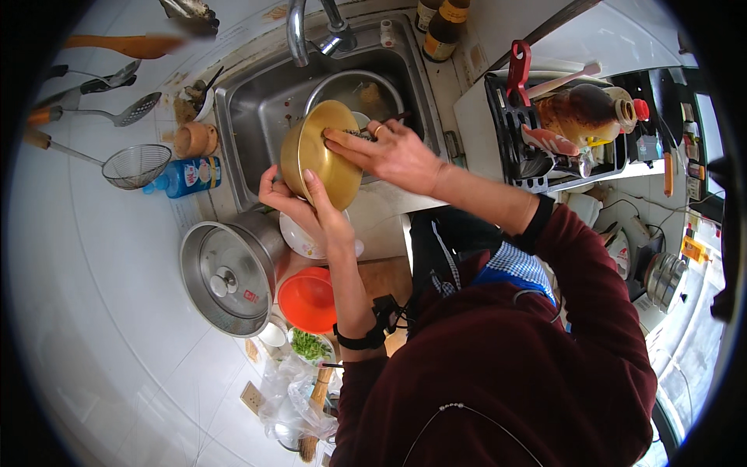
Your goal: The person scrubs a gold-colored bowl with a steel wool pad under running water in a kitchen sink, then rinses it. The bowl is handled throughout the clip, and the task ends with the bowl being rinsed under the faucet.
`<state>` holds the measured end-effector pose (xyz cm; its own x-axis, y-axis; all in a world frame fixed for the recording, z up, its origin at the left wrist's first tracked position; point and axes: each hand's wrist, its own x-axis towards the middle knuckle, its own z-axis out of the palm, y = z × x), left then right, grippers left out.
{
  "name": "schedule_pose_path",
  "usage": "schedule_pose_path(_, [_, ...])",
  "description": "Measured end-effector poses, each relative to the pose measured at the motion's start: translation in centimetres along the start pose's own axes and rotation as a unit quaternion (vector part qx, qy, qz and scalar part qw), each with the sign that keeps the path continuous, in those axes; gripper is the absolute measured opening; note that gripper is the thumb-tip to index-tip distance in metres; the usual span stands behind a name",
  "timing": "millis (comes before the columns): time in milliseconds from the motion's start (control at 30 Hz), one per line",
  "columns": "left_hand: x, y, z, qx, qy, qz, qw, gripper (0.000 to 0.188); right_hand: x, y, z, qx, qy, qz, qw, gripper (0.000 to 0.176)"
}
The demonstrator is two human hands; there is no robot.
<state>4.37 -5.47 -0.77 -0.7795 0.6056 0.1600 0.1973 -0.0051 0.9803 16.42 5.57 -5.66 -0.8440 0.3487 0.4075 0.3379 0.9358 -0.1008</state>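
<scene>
Over the front of the steel sink, my left hand grips the lower rim of a gold-coloured metal bowl, tilted with its inside towards my right. My right hand reaches into the bowl, its fingers pressing a dark scouring pad, partly hidden, near the inner wall. Behind the bowl, a round metal basin stands in the sink with water and a brownish lump in it. A chrome faucet rises at the sink's back edge.
Left of the sink stand a blue detergent bottle and a lidded steel pot. An orange-red plastic basin and a plate of chopped greens are nearer me. Brown bottles stand behind; a black utensil rack is at right.
</scene>
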Motion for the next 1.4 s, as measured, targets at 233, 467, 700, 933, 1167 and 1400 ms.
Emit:
schedule_pose_path(233, [0.0,-0.6,-0.4,-0.039,0.022,-0.013,0.999,0.048,-0.5,-4.6,-1.0,0.386,-0.059,0.056,0.919,0.079])
schedule_pose_path(467, [0.2,-0.6,0.1,-0.017,-0.006,0.016,1.000,0.046,-0.8,-4.8,-1.0,0.121,-0.097,0.096,0.983,0.078])
schedule_pose_path(700, [-0.3,-1.0,-0.2,-0.015,-0.002,0.021,1.000,0.049,-0.2,-0.2,-0.5,0.019,-0.056,-0.006,0.998,0.068])
schedule_pose_path(933, [0.4,-0.5,0.0,-0.052,0.019,0.009,0.998,0.048,-0.3,-6.1,-1.7,0.365,-0.023,0.109,0.924,0.066])
schedule_pose_path(1167, [-0.3,-0.9,0.3,-0.043,0.010,0.019,0.999,0.050,-0.3,-0.3,0.5,0.029,-0.024,0.021,0.999,0.072])
schedule_pose_path(1400, [0.7,-0.8,-0.4,-0.032,0.033,0.028,0.999,0.049,-0.3,-4.7,-1.1,0.396,-0.060,0.077,0.913,0.075])
